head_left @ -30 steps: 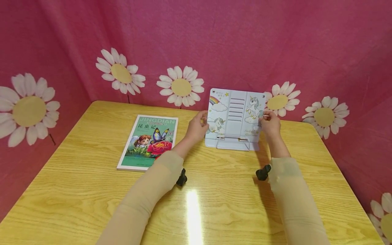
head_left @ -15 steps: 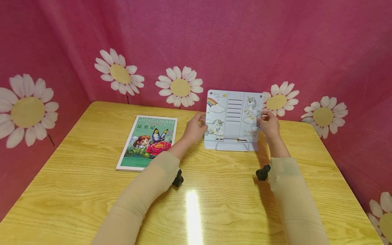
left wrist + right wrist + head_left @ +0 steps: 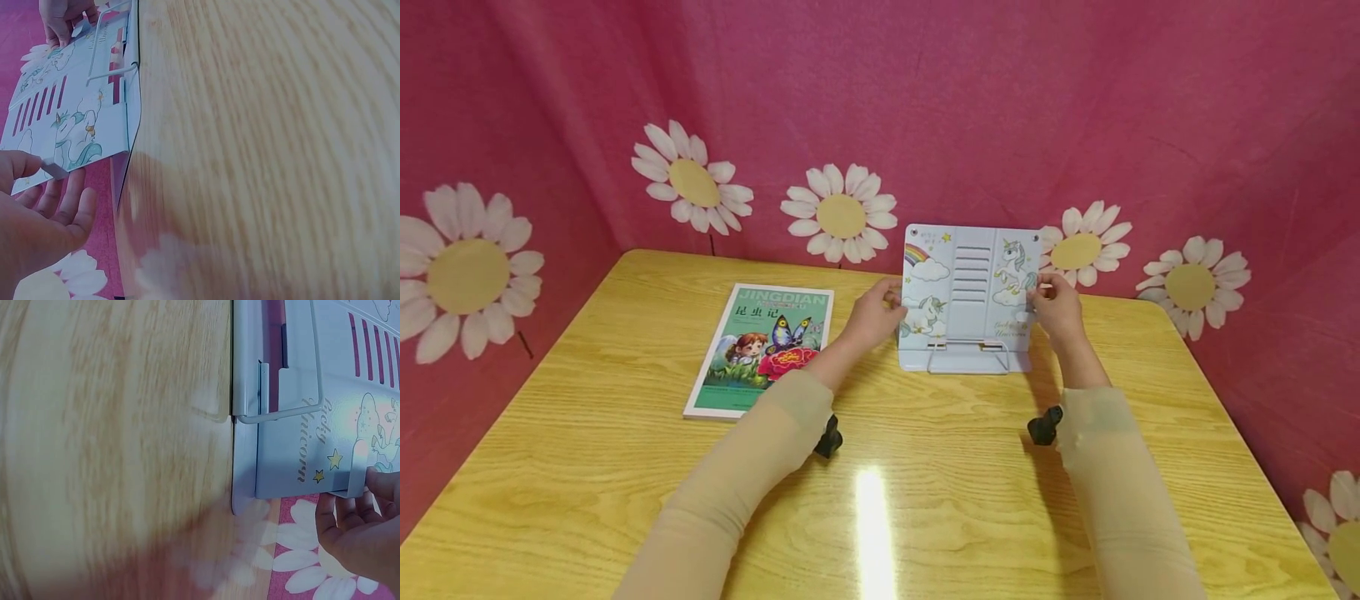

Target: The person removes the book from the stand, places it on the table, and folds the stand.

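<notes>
A white metal book stand (image 3: pixel 972 322) printed with unicorns, a rainbow and clouds stands on the table, leaning back, with a wire rest at its lower front. At its left edge is my left hand (image 3: pixel 877 316); in the left wrist view the thumb is at a small side tab (image 3: pixel 54 169), with the fingers behind the panel. My right hand (image 3: pixel 1058 310) pinches the opposite side, its thumb on the front of the right side tab (image 3: pixel 358 467) and fingers behind. A green-covered book (image 3: pixel 758 350) lies flat left of the stand, partly hidden by my left arm.
The wooden table (image 3: pixel 940 467) reaches back to a pink cloth wall (image 3: pixel 970 108) with large daisies. Cloth also hangs along both sides. The stand is near the table's back edge.
The book stand has shifted slightly toward me and to the left, with both hands still at its sides. The book stays where it was.
</notes>
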The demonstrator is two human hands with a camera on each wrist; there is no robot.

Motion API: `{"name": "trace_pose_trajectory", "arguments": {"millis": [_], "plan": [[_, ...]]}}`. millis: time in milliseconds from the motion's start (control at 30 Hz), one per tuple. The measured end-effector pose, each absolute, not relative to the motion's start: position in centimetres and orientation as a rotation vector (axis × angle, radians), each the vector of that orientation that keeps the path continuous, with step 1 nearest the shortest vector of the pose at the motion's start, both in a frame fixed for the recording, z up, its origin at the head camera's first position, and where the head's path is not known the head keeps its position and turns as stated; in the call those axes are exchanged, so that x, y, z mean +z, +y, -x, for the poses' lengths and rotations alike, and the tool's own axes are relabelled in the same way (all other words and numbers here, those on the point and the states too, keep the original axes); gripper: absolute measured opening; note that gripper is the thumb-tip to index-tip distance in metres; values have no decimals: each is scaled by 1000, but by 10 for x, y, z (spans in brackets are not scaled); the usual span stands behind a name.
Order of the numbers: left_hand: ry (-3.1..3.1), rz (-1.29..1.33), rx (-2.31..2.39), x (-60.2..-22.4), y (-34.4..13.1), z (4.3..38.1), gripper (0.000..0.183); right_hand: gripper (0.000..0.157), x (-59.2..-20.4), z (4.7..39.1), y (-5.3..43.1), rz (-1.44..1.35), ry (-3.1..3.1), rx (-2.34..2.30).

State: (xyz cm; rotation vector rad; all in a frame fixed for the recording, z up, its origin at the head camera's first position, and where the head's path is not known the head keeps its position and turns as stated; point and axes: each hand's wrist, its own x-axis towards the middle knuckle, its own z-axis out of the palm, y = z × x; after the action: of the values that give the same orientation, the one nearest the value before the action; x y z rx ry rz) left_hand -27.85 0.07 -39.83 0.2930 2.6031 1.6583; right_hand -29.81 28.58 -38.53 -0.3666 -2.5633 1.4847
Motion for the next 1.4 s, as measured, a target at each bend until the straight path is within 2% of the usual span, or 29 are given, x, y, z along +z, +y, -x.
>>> {"name": "trace_pose_trajectory", "arguments": {"millis": [800, 1100, 1400], "plan": [[2591, -309, 1638, -396, -11, 267, 35, 29, -388, 295, 289, 240, -2652, 1476], [2605, -347, 1619, -396, -14, 263, 25, 28, -390, 294, 290, 156, -2667, 1479], [2595, -390, 1612, -398, -17, 258, 25, 32, -387, 292, 287, 121, -2709, 1471]]}}
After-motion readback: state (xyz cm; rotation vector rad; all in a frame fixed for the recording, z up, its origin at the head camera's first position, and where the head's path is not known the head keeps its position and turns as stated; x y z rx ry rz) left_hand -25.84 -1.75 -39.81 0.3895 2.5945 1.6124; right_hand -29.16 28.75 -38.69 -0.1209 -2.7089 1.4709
